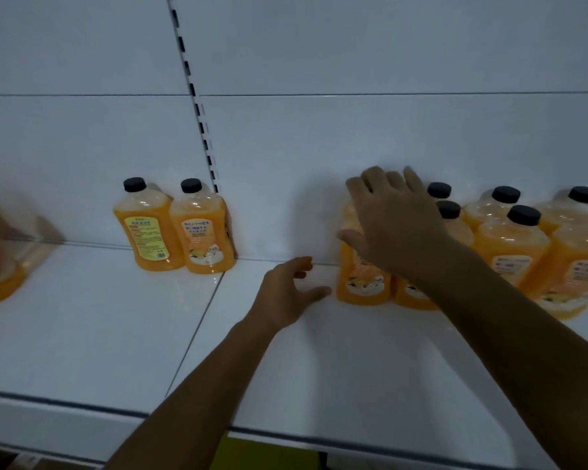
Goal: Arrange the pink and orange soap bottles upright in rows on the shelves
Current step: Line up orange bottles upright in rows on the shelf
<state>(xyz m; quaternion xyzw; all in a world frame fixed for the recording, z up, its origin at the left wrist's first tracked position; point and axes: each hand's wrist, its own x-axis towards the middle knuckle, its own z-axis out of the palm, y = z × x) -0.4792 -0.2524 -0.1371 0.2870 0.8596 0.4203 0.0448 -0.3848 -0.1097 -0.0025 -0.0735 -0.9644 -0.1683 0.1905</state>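
I am tidying the orange bottles on the shelf [82, 334]. My right hand [394, 225] lies spread over the front bottle [360, 283] of the right group, touching it, I think. My left hand [287, 291] hovers open beside it, holding nothing. Next I must nudge this bottle into line. I count two bottles [174, 228] at the left, about eight at the right, and one blurred at the far edge; no pink ones.

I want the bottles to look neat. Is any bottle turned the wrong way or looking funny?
Yes, one. In the pair by the shelf's slotted post, the left bottle shows its yellow back label, while its neighbour faces front. At the far left edge another orange bottle looks tilted, but it is too blurred to tell. Nothing looks spilled.
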